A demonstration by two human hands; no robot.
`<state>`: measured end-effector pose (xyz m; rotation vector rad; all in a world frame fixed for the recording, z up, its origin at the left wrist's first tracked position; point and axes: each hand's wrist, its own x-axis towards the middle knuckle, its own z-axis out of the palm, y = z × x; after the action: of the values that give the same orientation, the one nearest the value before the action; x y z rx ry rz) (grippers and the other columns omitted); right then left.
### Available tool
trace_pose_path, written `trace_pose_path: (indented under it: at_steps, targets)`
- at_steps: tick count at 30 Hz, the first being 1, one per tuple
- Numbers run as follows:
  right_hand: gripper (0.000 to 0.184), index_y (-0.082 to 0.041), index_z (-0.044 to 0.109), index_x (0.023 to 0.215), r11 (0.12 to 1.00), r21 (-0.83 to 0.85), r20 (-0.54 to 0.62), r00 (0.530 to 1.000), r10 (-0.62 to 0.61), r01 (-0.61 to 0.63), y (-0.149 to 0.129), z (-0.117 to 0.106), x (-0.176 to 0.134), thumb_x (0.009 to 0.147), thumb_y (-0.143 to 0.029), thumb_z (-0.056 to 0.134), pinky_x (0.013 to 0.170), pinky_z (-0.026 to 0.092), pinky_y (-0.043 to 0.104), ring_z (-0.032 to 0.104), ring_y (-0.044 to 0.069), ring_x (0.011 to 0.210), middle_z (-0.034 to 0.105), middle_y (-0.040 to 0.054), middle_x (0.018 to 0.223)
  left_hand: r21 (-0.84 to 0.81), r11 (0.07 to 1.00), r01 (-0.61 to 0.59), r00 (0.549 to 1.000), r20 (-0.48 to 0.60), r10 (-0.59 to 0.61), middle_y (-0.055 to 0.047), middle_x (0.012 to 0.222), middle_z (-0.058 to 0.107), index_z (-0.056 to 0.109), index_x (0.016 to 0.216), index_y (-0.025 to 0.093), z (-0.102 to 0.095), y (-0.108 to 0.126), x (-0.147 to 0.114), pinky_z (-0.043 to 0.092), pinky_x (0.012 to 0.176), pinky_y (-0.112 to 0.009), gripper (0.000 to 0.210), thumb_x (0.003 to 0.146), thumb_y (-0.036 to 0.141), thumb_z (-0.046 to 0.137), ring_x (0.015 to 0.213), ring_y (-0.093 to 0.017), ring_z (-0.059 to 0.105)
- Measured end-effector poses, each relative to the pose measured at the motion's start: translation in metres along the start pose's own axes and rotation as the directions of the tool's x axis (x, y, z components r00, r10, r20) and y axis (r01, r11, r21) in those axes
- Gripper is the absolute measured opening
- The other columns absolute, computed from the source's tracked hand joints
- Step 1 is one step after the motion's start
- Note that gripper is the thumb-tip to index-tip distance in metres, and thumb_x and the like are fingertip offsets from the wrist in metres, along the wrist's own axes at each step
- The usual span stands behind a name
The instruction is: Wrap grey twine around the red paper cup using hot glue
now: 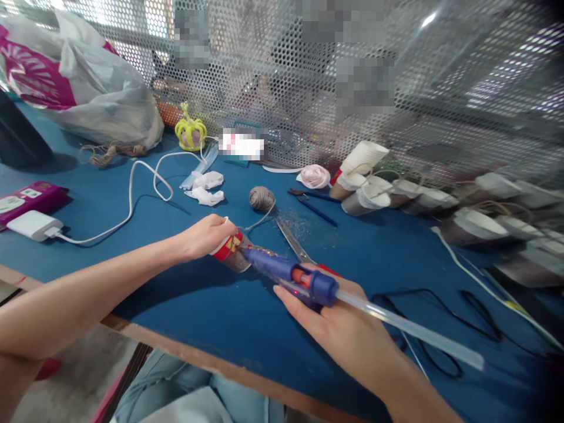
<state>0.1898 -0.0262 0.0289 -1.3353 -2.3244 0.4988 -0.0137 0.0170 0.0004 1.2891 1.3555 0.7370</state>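
My left hand (205,236) is closed round the rim of a paper cup (231,251), which lies tilted above the blue table. The cup has a red and yellow printed band and a greyish lower part. My right hand (339,320) grips a blue hot glue gun (282,267) with a long clear glue stick (414,326) out of its back. Its nozzle meets the cup's side; whether they touch I cannot tell. Grey yarn runs from a ball (261,199) towards the cup. Scissors (294,239) lie behind the glue gun, their handles partly hidden.
Blue-handled pliers (315,202) and a pale pink rolled piece (314,175) lie farther back. Several wrapped cups (368,194) with string handles line the right. A white cable (131,194), a power bank (35,225), a plastic bag (106,88) and a black cord (440,294) occupy the sides.
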Motion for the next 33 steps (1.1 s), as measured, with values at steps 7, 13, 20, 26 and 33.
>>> trace_pose_path:
  at_steps: [7,13,20,26,33]
  targets:
    - [0.005,-0.021,0.051,0.072,0.987,-0.082,-0.027,0.990,-0.140,0.138,-0.004,0.007,-0.004,0.076,-0.024,0.050,0.054,0.042,0.020,0.055,0.011,0.058,0.057,-0.0019,0.065,-0.079,0.996,0.033,0.999,-0.005,-0.033,-0.003,0.055,0.057,0.056,0.061,0.010,0.002,0.001,-0.001,0.038,0.048,-0.024,0.026,0.067,0.031,0.041,0.049,-0.013,0.050]
    - [0.003,-0.021,0.050,0.075,0.980,-0.110,0.005,0.986,-0.164,0.164,-0.004,0.011,-0.007,0.075,-0.018,0.049,0.055,0.042,0.021,0.055,0.011,0.060,0.056,-0.0015,0.067,-0.060,0.997,0.049,0.998,-0.046,-0.052,-0.001,0.053,0.054,0.051,0.057,0.012,0.003,0.003,0.000,0.037,0.047,-0.023,0.024,0.067,0.030,0.040,0.048,-0.012,0.048]
    - [0.001,-0.021,0.049,0.076,0.978,-0.121,-0.041,0.983,-0.177,0.171,-0.002,0.009,-0.006,0.077,-0.021,0.050,0.056,0.042,0.021,0.055,0.011,0.062,0.056,-0.0015,0.067,-0.063,0.997,0.046,0.998,-0.029,-0.048,-0.004,0.057,0.056,0.054,0.062,0.010,0.003,0.002,0.000,0.038,0.048,-0.024,0.026,0.068,0.030,0.039,0.051,-0.014,0.051]
    - [0.006,-0.021,0.049,0.071,0.982,-0.117,-0.012,0.989,-0.147,0.145,-0.004,0.008,-0.005,0.077,-0.024,0.049,0.055,0.042,0.022,0.055,0.012,0.059,0.056,-0.0009,0.065,-0.067,0.997,0.049,0.998,-0.034,-0.052,-0.004,0.057,0.056,0.052,0.061,0.010,0.003,0.000,0.001,0.038,0.049,-0.024,0.025,0.068,0.030,0.039,0.050,-0.013,0.050]
    - [0.008,-0.023,0.054,0.076,0.997,-0.059,-0.035,0.998,-0.047,0.044,-0.005,0.004,-0.001,0.076,-0.029,0.049,0.056,0.045,0.024,0.058,0.015,0.061,0.061,0.0007,0.069,-0.072,0.997,0.035,0.999,-0.012,-0.036,-0.004,0.057,0.056,0.054,0.063,0.010,0.002,0.000,0.001,0.037,0.049,-0.024,0.026,0.068,0.031,0.040,0.051,-0.013,0.049]
